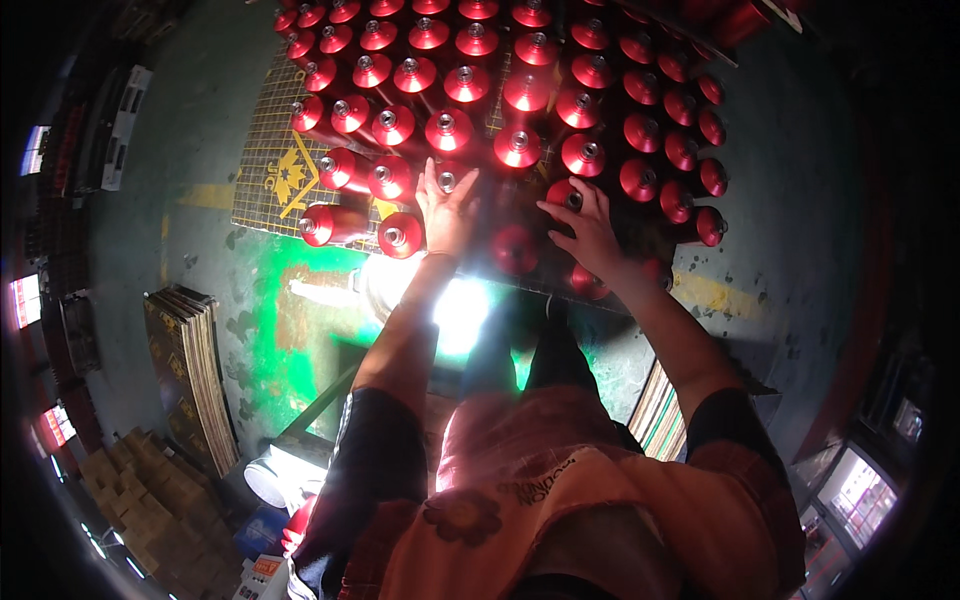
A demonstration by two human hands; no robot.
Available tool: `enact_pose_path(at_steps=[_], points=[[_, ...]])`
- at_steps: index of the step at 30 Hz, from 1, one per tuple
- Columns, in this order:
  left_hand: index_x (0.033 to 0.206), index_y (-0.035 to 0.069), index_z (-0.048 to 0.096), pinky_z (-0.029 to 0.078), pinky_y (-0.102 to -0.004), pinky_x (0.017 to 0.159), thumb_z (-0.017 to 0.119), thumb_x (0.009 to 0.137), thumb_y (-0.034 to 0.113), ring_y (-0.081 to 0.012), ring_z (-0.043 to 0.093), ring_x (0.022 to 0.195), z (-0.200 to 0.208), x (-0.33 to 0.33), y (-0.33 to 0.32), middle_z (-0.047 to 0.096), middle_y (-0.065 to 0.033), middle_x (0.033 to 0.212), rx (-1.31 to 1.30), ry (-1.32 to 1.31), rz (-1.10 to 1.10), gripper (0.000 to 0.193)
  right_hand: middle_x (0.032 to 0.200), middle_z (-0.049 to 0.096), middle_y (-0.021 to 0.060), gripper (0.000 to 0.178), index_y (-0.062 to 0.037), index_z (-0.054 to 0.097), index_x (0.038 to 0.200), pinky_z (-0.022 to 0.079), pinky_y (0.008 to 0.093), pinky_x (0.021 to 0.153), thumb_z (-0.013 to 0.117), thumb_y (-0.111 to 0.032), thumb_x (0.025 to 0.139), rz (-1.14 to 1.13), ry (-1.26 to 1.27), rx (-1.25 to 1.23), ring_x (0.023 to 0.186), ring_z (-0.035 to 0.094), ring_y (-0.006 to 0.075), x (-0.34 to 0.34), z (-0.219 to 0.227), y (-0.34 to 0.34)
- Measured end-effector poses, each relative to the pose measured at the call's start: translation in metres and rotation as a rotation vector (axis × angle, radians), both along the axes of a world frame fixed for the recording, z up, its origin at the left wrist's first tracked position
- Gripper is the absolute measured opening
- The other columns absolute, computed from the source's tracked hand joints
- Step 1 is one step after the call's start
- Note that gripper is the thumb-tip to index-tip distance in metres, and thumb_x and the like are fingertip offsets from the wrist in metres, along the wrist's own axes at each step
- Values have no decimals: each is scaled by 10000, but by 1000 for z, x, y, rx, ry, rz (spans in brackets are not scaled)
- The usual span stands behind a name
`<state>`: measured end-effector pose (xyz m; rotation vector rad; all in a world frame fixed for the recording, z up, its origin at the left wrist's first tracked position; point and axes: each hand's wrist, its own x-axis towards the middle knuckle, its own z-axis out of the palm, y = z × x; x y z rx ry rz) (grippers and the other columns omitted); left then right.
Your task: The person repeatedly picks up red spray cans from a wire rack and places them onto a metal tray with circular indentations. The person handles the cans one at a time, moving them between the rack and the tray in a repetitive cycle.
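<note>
Many red metal bottles (518, 146) with sloping shoulders and bare metal necks stand in rows in front of me. My left hand (447, 215) reaches into the near rows, its thumb and fingers around the top of one red bottle (447, 180). To the right, my right hand (588, 232) has its fingers curved about the shoulder of another red bottle (566, 195). Between the hands, nearer to me, stands a further red bottle (515, 249), dim and partly lost in glare. The lower parts of both handled bottles are hidden.
Under the bottles lies a dark board (262, 190) with a yellow grid print. A bright light (462, 310) glares below my left forearm. Stacked boards (190, 370) stand on the green floor at left, cardboard boxes (150, 500) lower left, and more stacked sheets (660, 410) at right.
</note>
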<state>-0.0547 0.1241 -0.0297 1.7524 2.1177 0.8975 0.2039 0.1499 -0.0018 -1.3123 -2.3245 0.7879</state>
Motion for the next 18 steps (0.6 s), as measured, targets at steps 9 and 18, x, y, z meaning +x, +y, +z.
enact_pose_path(at_steps=[9,18], points=[[1169,282,722,400,-420,1031,819,694,65,-364,442,1210,8,-4,14,402,-153,1431,96,-24,10,531,1464,344,101,540,-314,689,1178,393,460,1066,803,-98,697,5,-34,172,1336,325,379,-7,-22,23],[1178,104,714,441,-368,983,825,693,19,-263,527,1157,122,-16,-73,522,-127,1381,167,-329,103,505,1423,444,53,485,-288,727,1116,408,445,1069,776,-87,677,83,93,210,1285,405,375,17,27,24]])
